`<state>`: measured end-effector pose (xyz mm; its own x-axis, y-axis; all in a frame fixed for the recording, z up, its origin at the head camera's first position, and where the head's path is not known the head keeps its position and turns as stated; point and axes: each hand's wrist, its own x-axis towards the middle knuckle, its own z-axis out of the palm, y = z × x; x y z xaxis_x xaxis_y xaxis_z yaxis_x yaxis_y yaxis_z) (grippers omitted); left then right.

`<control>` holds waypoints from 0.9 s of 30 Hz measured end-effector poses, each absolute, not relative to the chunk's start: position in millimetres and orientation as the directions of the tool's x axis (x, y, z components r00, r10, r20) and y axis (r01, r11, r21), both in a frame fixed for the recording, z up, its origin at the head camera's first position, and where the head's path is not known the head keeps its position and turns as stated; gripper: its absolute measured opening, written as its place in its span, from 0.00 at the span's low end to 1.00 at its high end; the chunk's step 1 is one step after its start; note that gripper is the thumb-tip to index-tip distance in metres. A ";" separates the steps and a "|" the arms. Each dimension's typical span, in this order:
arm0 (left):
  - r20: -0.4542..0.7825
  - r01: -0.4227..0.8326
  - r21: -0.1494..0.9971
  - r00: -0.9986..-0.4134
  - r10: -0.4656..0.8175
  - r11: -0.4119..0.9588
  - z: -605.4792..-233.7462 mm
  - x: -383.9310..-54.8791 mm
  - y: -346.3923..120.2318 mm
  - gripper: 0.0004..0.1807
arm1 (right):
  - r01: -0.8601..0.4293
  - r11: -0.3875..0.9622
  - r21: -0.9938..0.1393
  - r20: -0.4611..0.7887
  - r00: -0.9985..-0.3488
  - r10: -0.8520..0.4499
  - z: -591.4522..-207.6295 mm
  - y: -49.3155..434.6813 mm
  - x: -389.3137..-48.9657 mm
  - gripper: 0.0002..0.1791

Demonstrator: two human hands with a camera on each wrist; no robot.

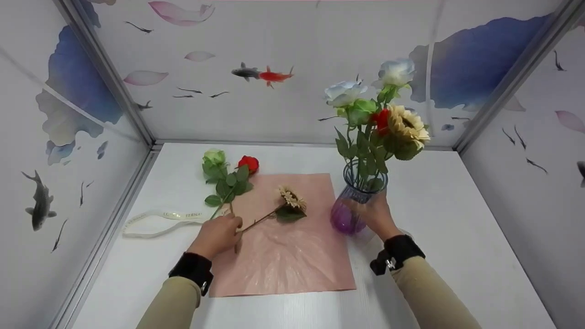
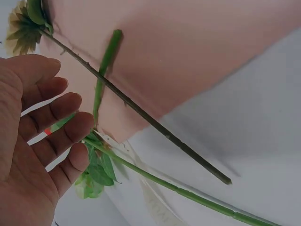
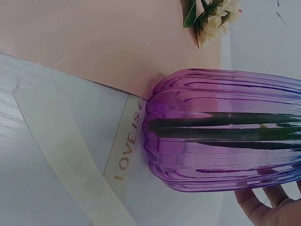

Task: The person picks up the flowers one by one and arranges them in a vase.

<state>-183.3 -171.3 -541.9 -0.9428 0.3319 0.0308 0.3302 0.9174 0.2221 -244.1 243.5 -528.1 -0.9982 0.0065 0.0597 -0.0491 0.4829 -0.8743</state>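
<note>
My right hand [image 1: 378, 215] grips the side of a purple-blue glass vase [image 1: 341, 218]. White-blue roses [image 1: 345, 93], a red flower [image 1: 380, 121] and a cream sunflower [image 1: 406, 127] stand in it, their stems visible through the glass. Over the left edge of the pink wrapping paper [image 1: 283, 269], my left hand [image 1: 218, 235] has its fingers loosely bent, with nothing pinched between them in the left wrist view. Past its fingertips runs the stem [image 2: 141, 110] of a second sunflower [image 1: 291, 199] lying on the paper. A green rose [image 1: 214, 157] and a red rose [image 1: 248, 164] lie just beyond that hand.
A white lettered ribbon [image 1: 155, 235] loops on the white table [image 1: 457, 256] at the left. More pale ribbon [image 3: 70, 155] trails by the vase's base. Printed panels with fish [image 1: 276, 76] and petals enclose the table at the back and both sides.
</note>
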 end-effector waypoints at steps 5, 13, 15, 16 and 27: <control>0.062 0.342 0.195 -0.940 0.337 0.919 -544.3 -195.2 -152.3 0.08 | -0.032 0.487 -0.873 0.048 -0.999 0.019 -527.7 244.2 -243.9 0.63; 0.072 0.292 0.218 -0.956 0.284 0.931 -548.1 -208.8 -120.6 0.12 | -0.056 0.458 -0.887 0.076 -0.997 0.025 -528.6 242.9 -244.7 0.60; 0.064 0.276 0.233 -0.961 0.268 0.933 -550.0 -212.0 -114.0 0.12 | -0.051 0.459 -0.887 0.073 -0.997 0.030 -528.9 242.7 -244.6 0.61; 0.060 0.268 0.239 -0.963 0.261 0.933 -551.0 -213.3 -111.0 0.12 | -0.046 0.459 -0.887 0.068 -0.997 0.032 -529.2 242.7 -244.5 0.61; 0.111 0.261 0.203 -0.964 0.243 0.944 -566.7 -215.3 -96.1 0.09 | -0.037 0.477 -0.878 0.064 -0.997 0.041 -527.5 242.3 -242.8 0.62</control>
